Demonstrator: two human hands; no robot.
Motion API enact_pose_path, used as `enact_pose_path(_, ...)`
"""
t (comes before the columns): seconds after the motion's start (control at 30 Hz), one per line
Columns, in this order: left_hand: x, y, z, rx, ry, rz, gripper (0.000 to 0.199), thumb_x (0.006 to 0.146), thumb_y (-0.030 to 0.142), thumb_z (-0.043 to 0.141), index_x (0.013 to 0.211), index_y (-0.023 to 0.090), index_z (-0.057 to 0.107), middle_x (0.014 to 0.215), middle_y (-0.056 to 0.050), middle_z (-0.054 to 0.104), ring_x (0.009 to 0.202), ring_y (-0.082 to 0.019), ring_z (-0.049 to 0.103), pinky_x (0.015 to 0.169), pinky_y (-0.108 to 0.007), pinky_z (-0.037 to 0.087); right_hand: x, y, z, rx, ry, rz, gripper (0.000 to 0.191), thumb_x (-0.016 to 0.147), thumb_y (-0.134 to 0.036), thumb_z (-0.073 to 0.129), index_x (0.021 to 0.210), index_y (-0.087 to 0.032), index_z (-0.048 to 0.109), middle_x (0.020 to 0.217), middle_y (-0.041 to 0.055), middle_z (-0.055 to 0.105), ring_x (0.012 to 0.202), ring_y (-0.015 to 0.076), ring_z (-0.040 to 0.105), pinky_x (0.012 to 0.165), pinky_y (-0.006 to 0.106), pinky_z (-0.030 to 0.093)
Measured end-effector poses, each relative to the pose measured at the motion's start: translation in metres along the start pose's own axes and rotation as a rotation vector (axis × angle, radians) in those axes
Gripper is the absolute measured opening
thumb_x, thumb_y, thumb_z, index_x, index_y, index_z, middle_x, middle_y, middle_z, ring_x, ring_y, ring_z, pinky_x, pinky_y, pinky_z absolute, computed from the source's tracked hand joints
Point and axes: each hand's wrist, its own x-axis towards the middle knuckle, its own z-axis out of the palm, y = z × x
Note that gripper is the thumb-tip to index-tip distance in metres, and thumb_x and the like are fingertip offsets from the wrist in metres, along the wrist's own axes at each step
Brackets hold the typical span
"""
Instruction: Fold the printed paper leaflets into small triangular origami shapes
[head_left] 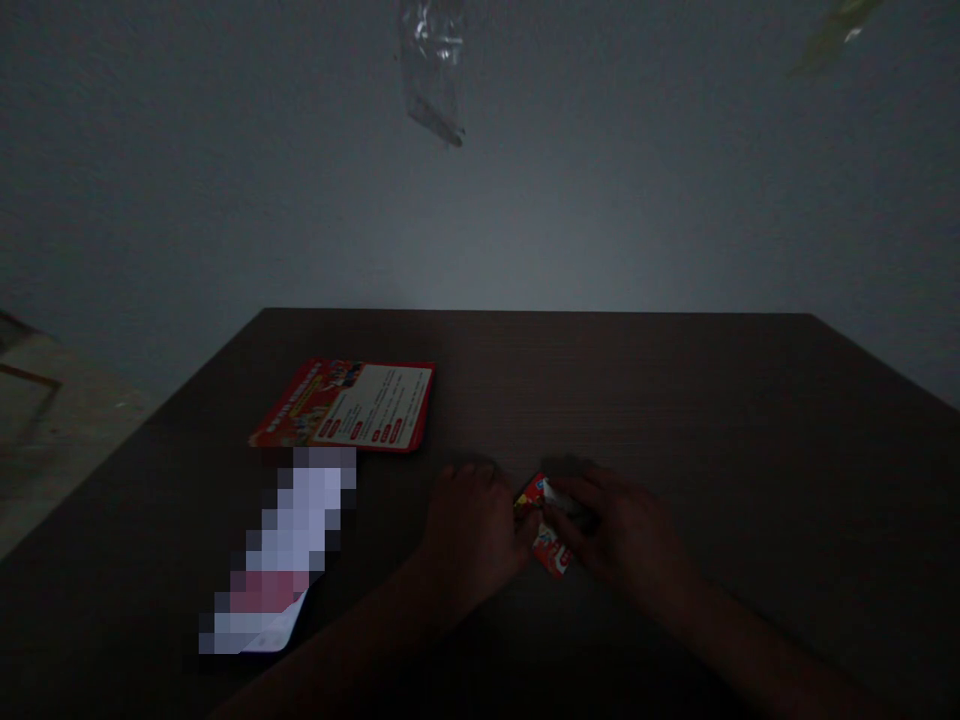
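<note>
A small red printed piece of paper or card [553, 552] lies on the dark table, between my two hands. My left hand [474, 535] rests on the table with its fingers curled, its thumb against the left side of the red piece. From the right, my right hand [619, 525] pinches the piece's whitish upper edge between thumb and fingers. The scene is dim, so the exact folds of the piece are hard to make out.
A red and white printed sheet [375, 405] lies on the table [600, 380] at the left. Nearer to me is a lit phone [289, 550], its screen blurred. The wall behind carries a clear plastic bag [435, 70].
</note>
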Motion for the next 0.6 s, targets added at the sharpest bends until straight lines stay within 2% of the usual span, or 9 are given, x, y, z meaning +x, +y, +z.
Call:
enact_pose_path(0.33,0.007,-0.010,-0.009,-0.050,-0.128,-0.020,0.031,0.082,0.043,0.050,0.077,0.016,0.066,0.081,-0.009,0.068,0.078,-0.024,0.062,0.070,-0.037,0.042,0.002,0.000,-0.001,0.000,0.007,-0.008,0.027,0.086,-0.038,0.052,0.105,-0.026,0.066,0.087,0.0061,0.067,0.075,0.0200,0.064,0.064,0.030,0.048)
enact_pose_path(0.6,0.010,-0.019,-0.016,-0.061,-0.213,-0.007,0.028,0.079,0.040,0.052,0.074,0.019,0.069,0.079,-0.008,0.069,0.076,-0.024,0.064,0.069,-0.036,0.043,0.003,-0.001,-0.002,-0.004,0.008,0.000,0.028,0.086,-0.041,0.052,0.103,-0.025,0.067,0.086,0.0064,0.067,0.075,0.0211,0.064,0.065,0.032,0.049)
